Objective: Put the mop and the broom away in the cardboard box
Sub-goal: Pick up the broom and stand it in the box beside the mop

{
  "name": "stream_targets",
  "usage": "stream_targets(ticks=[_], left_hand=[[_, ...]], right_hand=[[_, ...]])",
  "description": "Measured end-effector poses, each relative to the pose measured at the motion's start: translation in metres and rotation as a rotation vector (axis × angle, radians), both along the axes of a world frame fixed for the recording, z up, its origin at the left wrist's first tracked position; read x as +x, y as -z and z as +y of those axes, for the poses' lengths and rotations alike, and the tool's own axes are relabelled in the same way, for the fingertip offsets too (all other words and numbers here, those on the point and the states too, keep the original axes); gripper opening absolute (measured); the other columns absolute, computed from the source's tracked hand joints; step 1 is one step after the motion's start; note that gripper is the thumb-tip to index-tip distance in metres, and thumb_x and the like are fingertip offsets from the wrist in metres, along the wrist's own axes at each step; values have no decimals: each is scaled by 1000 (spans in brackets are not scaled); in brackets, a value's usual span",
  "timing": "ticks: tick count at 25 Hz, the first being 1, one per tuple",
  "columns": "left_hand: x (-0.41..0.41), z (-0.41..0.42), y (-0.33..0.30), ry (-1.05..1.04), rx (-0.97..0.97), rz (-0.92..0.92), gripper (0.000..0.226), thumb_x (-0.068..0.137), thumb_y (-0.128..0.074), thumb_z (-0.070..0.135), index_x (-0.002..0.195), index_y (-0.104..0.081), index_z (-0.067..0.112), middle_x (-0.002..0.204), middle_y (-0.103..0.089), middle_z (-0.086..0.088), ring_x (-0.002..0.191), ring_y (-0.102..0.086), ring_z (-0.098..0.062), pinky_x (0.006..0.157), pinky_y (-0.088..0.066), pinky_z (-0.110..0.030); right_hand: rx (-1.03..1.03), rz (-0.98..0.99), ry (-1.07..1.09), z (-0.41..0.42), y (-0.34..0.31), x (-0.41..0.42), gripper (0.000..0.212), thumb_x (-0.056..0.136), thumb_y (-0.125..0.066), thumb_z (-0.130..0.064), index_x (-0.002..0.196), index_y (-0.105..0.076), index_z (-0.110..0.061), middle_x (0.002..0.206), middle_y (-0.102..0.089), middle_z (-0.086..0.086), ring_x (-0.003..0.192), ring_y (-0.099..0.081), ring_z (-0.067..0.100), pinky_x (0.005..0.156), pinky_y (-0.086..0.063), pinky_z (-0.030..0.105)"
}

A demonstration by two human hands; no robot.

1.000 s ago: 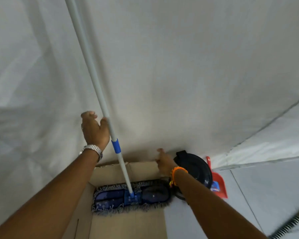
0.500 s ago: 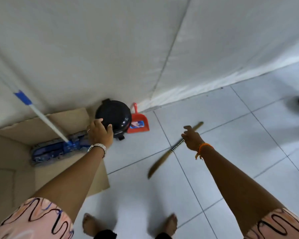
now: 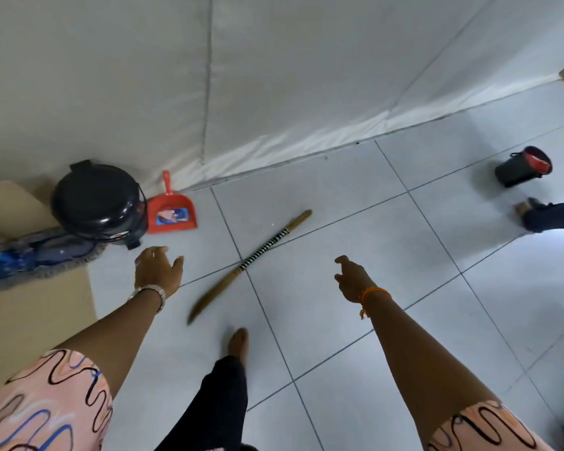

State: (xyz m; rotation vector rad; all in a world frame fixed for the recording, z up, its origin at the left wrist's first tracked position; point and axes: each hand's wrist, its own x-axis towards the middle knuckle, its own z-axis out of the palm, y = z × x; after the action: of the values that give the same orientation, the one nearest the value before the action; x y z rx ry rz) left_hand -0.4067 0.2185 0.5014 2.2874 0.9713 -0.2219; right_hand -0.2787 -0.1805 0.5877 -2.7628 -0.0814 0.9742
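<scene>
The blue mop (image 3: 36, 255) lies with its head in the cardboard box (image 3: 30, 307) at the left edge; only a short bit of its white pole shows. The broom (image 3: 251, 258), a wooden stick with a black-and-white striped band, lies diagonally on the white floor tiles; its brush end is not visible. My left hand (image 3: 157, 268) hovers open just right of the box, left of the broom. My right hand (image 3: 352, 278) hangs open to the right of the broom, fingers spread, touching nothing.
A black round lidded bin (image 3: 98, 203) stands by the box, with a red dustpan (image 3: 171, 213) beside it at the white wall. A small black bucket (image 3: 521, 167) and another person's foot (image 3: 534, 213) are at the far right. My own foot (image 3: 236, 343) is below the broom.
My left hand let go of the mop pole and both hands swung right, away from the box. The view turned down to the floor, and the broom now lies between my hands.
</scene>
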Motion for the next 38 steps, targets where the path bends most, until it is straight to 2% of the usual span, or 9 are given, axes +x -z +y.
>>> stream_targets(ticks=[6, 13, 19, 22, 27, 30, 33, 36, 38], left_hand=[[108, -72, 57, 55, -125, 57, 57, 90, -59, 37, 134, -51, 2, 145, -45, -23, 140, -33, -36, 118, -24, -44], [197, -127, 86, 76, -170, 153, 62, 91, -60, 35, 141, -43, 3, 150, -39, -22, 141, -31, -40, 116, -26, -45], [257, -174, 223, 32, -168, 149, 64, 89, -63, 33, 142, -41, 3, 146, -43, -23, 136, -35, -43, 112, -30, -49], [275, -202, 317, -11, -194, 146, 66, 90, -63, 32, 144, -38, 2, 149, -39, -23, 139, -32, -41, 115, -26, -46], [281, -223, 481, 29, -217, 203, 68, 94, -57, 30, 149, -28, 3, 155, -29, -19, 144, -24, -36, 118, -20, -43], [287, -210, 549, 55, -112, 222, 58, 91, -61, 23, 142, -41, 5, 141, -41, -23, 129, -36, -43, 108, -32, -47], [292, -203, 594, 140, 45, 249, 46, 84, -70, 22, 123, -53, 4, 121, -52, -23, 109, -46, -45, 88, -42, -50], [291, -204, 617, 244, 89, 310, 43, 78, -76, 21, 110, -56, 2, 108, -56, -23, 96, -52, -44, 71, -46, -49], [287, -205, 622, 321, 100, 305, 39, 74, -79, 13, 104, -57, 0, 99, -59, -23, 87, -56, -43, 62, -46, -46]], right_hand=[[-43, 78, -210, -38, 53, 113, 46, 92, -49, -8, 137, -37, -12, 130, -51, 18, 119, -49, 34, 96, -45, 42], [95, 133, 236, -65, 104, 240, 35, 91, -57, -21, 123, -53, -8, 116, -62, 10, 108, -58, 28, 91, -44, 31], [297, 352, 678, -60, 265, 335, 17, 89, -59, -12, 96, -63, 2, 72, -52, 9, 71, -55, 20, 67, -48, 35], [382, 409, 777, -44, 364, 361, 17, 87, -65, -17, 94, -62, -2, 79, -58, 10, 81, -60, 22, 86, -54, 43], [393, 502, 759, -12, 537, 373, 21, 84, -69, -22, 86, -57, -5, 92, -55, 15, 87, -57, 25, 87, -56, 43], [394, 486, 763, 11, 612, 376, 23, 83, -68, -22, 90, -55, -5, 96, -55, 17, 82, -57, 25, 82, -57, 45], [412, 482, 815, 29, 660, 381, 49, 75, -69, -21, 115, -44, -5, 87, -55, 16, 65, -57, 22, 52, -57, 35], [419, 454, 897, 37, 695, 392, 45, 63, -66, -15, 102, -44, -12, 65, -47, 11, 35, -42, 18, 41, -40, 25], [411, 465, 867, 40, 697, 398, 29, 65, -67, -15, 90, -54, -6, 72, -57, 16, 42, -48, 21, 48, -47, 30]])
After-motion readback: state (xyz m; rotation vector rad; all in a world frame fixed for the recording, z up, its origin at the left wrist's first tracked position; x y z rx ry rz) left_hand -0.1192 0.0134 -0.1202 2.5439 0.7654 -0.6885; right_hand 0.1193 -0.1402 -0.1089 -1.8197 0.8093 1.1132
